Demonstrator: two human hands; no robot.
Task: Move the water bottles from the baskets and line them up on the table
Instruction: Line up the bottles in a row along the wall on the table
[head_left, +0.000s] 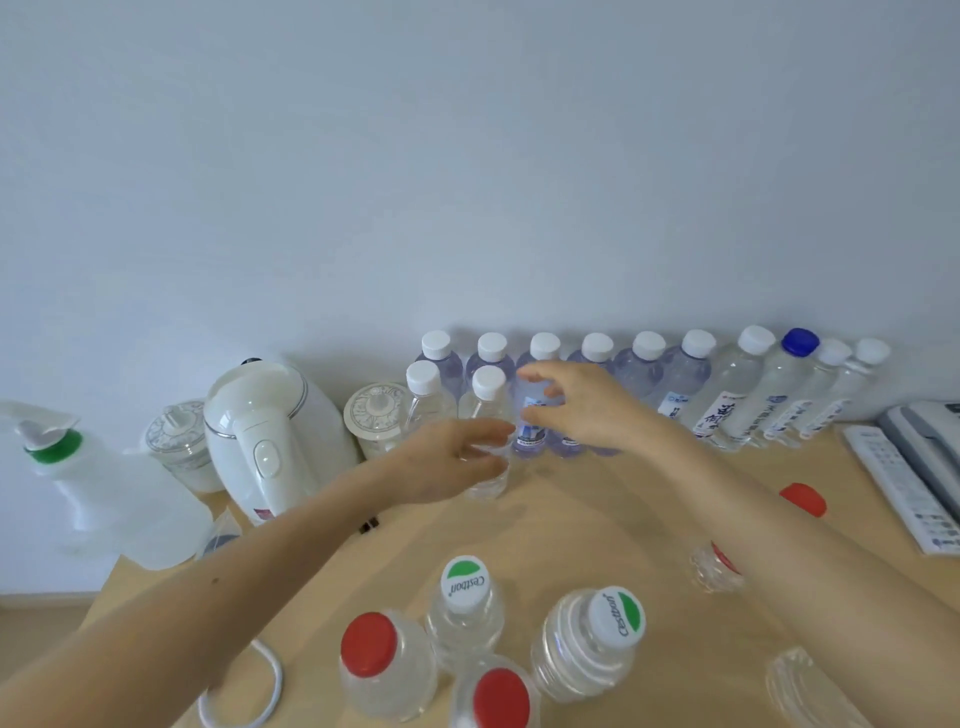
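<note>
- The plain wall (467, 156) closed the far edge; no baskets were in view.
- The wooden counter (597, 509) offered bare room between the far and near bottles.
- The back row (649, 364) of capped bottles stood upright against the wall, running left to right.
- A white kettle (270, 431) stood left of the row, well apart from both hands.
- The near bottles (462, 608) stood upright at the front edge, not yet lined up.
- The left hand (447, 460) was the nearer; its fingers (493, 434) curled round the lower body of the clear bottle (488, 384).
- The right hand (582, 410) hovered spread, thumb and fingers apart at the labelled bottle (530, 426); contact could not be confirmed.
- The clear bottle stood long axis vertical, just in front of the back row, beside a second front bottle (423, 384).
- Judgement: release called for a straight withdrawal toward the operator, to avoid tipping neighbours.
</note>
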